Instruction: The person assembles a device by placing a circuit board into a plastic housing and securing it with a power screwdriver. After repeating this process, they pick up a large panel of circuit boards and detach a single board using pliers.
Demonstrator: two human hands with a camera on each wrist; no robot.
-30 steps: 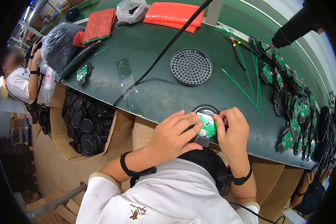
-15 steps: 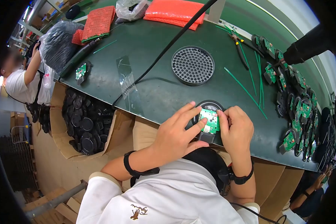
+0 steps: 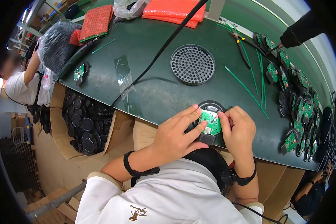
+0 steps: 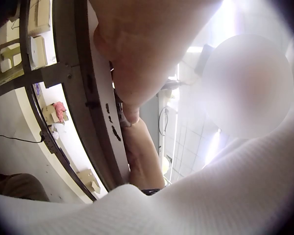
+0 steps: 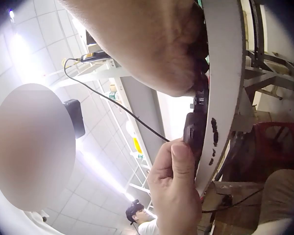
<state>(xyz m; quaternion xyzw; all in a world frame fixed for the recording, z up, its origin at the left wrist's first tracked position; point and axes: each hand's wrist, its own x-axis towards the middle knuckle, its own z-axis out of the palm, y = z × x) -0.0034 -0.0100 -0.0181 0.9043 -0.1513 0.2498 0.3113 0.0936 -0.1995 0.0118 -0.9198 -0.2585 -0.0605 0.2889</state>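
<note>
A green circuit board (image 3: pixel 212 126) lies in a black plastic housing (image 3: pixel 214 105), whose round end points away from me at the table's front edge. My left hand (image 3: pixel 174 133) holds the housing from the left, index and middle fingertips over the board's left side and thumb below by the blocky end. In the right wrist view that thumb presses the dark casing (image 5: pixel 192 131). At the board's right edge, my right hand (image 3: pixel 239 128) pinches with the thumb on top and fingers curled beside it. The undersides of its fingers are hidden.
A round perforated black tray (image 3: pixel 193 65) sits behind the hands. Cutters (image 3: pixel 242 50), green strips (image 3: pixel 246 92) and many board assemblies (image 3: pixel 300 108) lie to the right, under a hanging black driver (image 3: pixel 298 33). A black cable (image 3: pixel 164 52) crosses the table. A carton of black parts (image 3: pixel 58 127) stands left.
Both hands and the housing have shifted slightly right. The left fingers have eased a little on the board, and the right thumb stays at its edge. The hanging driver has swung slightly.
</note>
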